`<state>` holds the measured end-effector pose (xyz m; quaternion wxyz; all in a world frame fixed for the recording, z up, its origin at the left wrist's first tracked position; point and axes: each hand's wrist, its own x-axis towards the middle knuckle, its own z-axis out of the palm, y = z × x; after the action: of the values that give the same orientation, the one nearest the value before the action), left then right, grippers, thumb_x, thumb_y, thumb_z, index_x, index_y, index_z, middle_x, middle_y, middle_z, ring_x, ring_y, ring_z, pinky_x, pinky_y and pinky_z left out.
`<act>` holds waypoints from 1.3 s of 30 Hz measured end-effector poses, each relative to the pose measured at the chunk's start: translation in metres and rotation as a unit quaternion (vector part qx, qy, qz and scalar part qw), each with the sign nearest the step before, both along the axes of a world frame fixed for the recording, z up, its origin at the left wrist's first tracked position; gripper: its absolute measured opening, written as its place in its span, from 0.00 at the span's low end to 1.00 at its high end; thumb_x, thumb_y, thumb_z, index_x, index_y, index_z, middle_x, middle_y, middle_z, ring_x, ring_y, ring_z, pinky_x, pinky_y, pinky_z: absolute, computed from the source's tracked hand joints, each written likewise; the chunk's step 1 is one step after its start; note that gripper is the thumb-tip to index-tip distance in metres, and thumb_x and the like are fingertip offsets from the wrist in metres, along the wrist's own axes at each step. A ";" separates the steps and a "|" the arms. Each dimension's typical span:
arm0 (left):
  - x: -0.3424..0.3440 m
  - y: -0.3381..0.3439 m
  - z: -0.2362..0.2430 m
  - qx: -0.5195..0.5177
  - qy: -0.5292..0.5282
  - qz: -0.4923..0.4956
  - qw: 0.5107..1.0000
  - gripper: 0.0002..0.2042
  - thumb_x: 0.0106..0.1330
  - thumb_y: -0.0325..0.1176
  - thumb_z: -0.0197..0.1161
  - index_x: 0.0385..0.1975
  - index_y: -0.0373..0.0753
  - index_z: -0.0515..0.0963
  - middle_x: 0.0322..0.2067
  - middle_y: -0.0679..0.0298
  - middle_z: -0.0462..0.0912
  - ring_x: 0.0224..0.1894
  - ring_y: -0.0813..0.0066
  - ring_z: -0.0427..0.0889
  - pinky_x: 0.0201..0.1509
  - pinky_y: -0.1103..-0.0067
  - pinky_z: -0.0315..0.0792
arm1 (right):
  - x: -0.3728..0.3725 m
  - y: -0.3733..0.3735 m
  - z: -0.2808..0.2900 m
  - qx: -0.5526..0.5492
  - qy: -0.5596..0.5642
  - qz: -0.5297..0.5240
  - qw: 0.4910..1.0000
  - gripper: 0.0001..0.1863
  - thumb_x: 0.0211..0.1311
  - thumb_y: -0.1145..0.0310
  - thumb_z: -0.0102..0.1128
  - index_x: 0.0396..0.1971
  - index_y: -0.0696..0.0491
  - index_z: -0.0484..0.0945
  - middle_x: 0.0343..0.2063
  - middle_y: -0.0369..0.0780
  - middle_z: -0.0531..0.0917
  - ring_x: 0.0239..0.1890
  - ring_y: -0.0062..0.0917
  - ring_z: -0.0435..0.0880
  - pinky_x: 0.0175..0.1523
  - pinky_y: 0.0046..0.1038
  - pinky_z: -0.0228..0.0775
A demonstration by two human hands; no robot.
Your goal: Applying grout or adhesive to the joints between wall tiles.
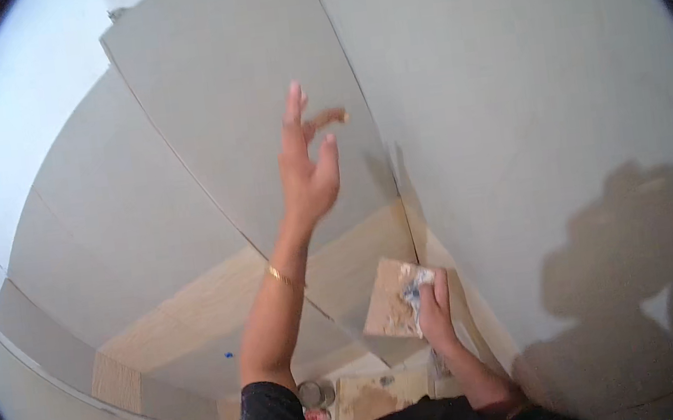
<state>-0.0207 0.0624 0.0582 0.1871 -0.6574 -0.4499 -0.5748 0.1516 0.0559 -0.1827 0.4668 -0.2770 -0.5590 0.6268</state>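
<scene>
My left hand (307,172) is raised before the grey panels (211,91), index finger and thumb extended, with a narrow brown object (330,116) at its curled fingers, apparently held; I cannot make out what it is. Lower right, my right hand (435,311) grips a square tan board (384,300) smeared with white and tan paste; a small bluish thing on it is partly under my fingers. The board is tilted, beside the corner where the panels meet the large right-hand wall (504,75).
A pale wood-look band (180,294) crosses the panels. Below me are a grey round container (312,394), a red-and-white round container (317,419) and a stained tan sheet (371,405). A curved cream edge (86,417) runs along the lower left. My shadow falls on the right wall.
</scene>
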 end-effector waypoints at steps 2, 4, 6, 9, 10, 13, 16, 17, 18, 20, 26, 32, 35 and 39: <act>-0.017 0.032 0.056 0.048 0.094 0.065 0.992 0.36 0.59 0.18 0.49 0.70 0.35 0.47 0.50 0.53 0.79 0.58 0.62 0.72 0.65 0.68 0.60 | 0.003 0.004 -0.003 0.029 -0.012 0.011 0.999 0.14 0.65 0.69 0.40 0.49 0.56 0.62 0.40 0.48 0.71 0.44 0.35 0.70 0.54 0.35 0.62; -0.025 0.057 0.110 0.065 0.114 0.066 0.989 0.36 0.59 0.18 0.48 0.70 0.35 0.47 0.48 0.54 0.80 0.56 0.63 0.73 0.64 0.69 0.60 | 0.003 0.009 -0.004 0.056 -0.025 0.010 0.998 0.14 0.65 0.69 0.40 0.49 0.55 0.62 0.39 0.49 0.71 0.43 0.35 0.71 0.54 0.35 0.62; -0.028 0.074 0.156 0.079 0.137 0.117 0.980 0.36 0.57 0.18 0.48 0.70 0.35 0.46 0.49 0.56 0.80 0.52 0.63 0.72 0.64 0.67 0.58 | 0.002 0.011 -0.005 0.037 -0.043 0.013 0.998 0.09 0.64 0.73 0.38 0.42 0.56 0.64 0.35 0.40 0.69 0.40 0.24 0.68 0.50 0.27 0.63; -0.031 0.095 0.200 0.156 0.221 0.145 0.952 0.37 0.57 0.18 0.47 0.69 0.34 0.45 0.49 0.53 0.79 0.53 0.60 0.71 0.69 0.65 0.51 | 0.001 0.012 -0.003 0.065 -0.024 0.010 0.998 0.09 0.64 0.75 0.38 0.43 0.56 0.64 0.35 0.40 0.69 0.40 0.24 0.68 0.50 0.27 0.63; -0.033 0.101 0.206 0.171 0.234 0.134 0.947 0.37 0.57 0.18 0.47 0.69 0.34 0.45 0.49 0.53 0.79 0.53 0.60 0.71 0.69 0.65 0.51 | 0.000 0.013 -0.004 0.075 -0.010 0.009 0.997 0.09 0.64 0.75 0.38 0.43 0.56 0.64 0.35 0.40 0.69 0.40 0.24 0.68 0.50 0.27 0.63; -0.040 0.114 0.207 0.170 0.200 0.206 0.943 0.37 0.56 0.19 0.48 0.69 0.32 0.45 0.54 0.50 0.75 0.57 0.57 0.69 0.72 0.62 0.45 | 0.002 0.012 -0.003 0.030 -0.015 0.032 0.999 0.10 0.63 0.76 0.37 0.43 0.56 0.64 0.35 0.40 0.69 0.39 0.23 0.68 0.49 0.27 0.63; -0.049 0.124 0.207 0.134 0.210 0.230 0.941 0.37 0.56 0.21 0.50 0.69 0.32 0.45 0.58 0.47 0.70 0.63 0.53 0.65 0.73 0.59 0.40 | 0.000 0.011 -0.005 0.075 -0.031 0.008 0.997 0.10 0.62 0.77 0.37 0.43 0.56 0.63 0.35 0.40 0.69 0.39 0.23 0.68 0.49 0.27 0.64; -0.050 0.125 0.206 0.140 0.214 0.236 0.937 0.38 0.56 0.22 0.50 0.69 0.32 0.45 0.58 0.47 0.70 0.65 0.52 0.63 0.73 0.59 0.40 | -0.001 0.011 -0.006 0.061 -0.026 0.006 0.998 0.10 0.62 0.77 0.37 0.43 0.56 0.63 0.36 0.40 0.69 0.39 0.23 0.68 0.49 0.27 0.63; -0.051 0.126 0.205 0.139 0.214 0.241 0.936 0.38 0.55 0.23 0.50 0.69 0.33 0.45 0.58 0.46 0.70 0.67 0.52 0.61 0.73 0.58 0.40 | -0.002 0.011 -0.007 0.050 -0.022 0.005 0.998 0.11 0.61 0.77 0.37 0.43 0.56 0.63 0.36 0.41 0.69 0.40 0.23 0.68 0.50 0.27 0.63; -0.052 0.125 0.202 0.160 0.250 0.276 0.914 0.38 0.56 0.23 0.49 0.69 0.33 0.45 0.57 0.48 0.72 0.67 0.51 0.60 0.73 0.58 0.40 | -0.003 0.010 -0.009 0.046 -0.018 0.008 0.999 0.11 0.62 0.74 0.38 0.44 0.57 0.62 0.37 0.45 0.70 0.41 0.30 0.70 0.50 0.32 0.63; -0.049 0.113 0.190 0.129 0.387 0.382 0.829 0.38 0.56 0.27 0.49 0.71 0.43 0.46 0.54 0.59 0.76 0.69 0.52 0.56 0.73 0.55 0.40 | -0.004 0.010 -0.009 0.054 -0.028 -0.004 0.998 0.12 0.63 0.72 0.40 0.45 0.58 0.62 0.38 0.49 0.71 0.42 0.36 0.73 0.51 0.38 0.64; -0.047 0.108 0.192 0.119 0.410 0.387 0.817 0.40 0.58 0.30 0.53 0.72 0.47 0.44 0.54 0.64 0.77 0.71 0.58 0.53 0.74 0.55 0.39 | -0.002 0.010 -0.005 0.078 -0.040 -0.009 0.996 0.12 0.64 0.73 0.40 0.46 0.58 0.61 0.39 0.50 0.71 0.41 0.38 0.73 0.49 0.38 0.64; -0.052 0.102 0.180 0.086 0.426 0.374 0.819 0.39 0.58 0.30 0.53 0.71 0.44 0.44 0.55 0.62 0.76 0.71 0.57 0.53 0.74 0.56 0.39 | -0.002 0.007 -0.002 0.075 -0.046 -0.023 0.996 0.12 0.64 0.73 0.39 0.46 0.58 0.61 0.38 0.50 0.71 0.41 0.39 0.73 0.49 0.38 0.64; -0.059 0.094 0.177 0.085 0.398 0.328 0.853 0.38 0.59 0.31 0.52 0.71 0.38 0.43 0.59 0.49 0.70 0.71 0.56 0.54 0.74 0.58 0.40 | -0.002 0.005 0.003 0.069 -0.040 -0.035 0.996 0.12 0.64 0.73 0.39 0.46 0.58 0.61 0.36 0.50 0.71 0.40 0.40 0.73 0.49 0.39 0.64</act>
<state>-0.0801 0.1564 0.2353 0.5827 -0.6260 -0.4759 -0.2052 0.1496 0.0604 -0.1796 0.4838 -0.2887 -0.6089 0.5584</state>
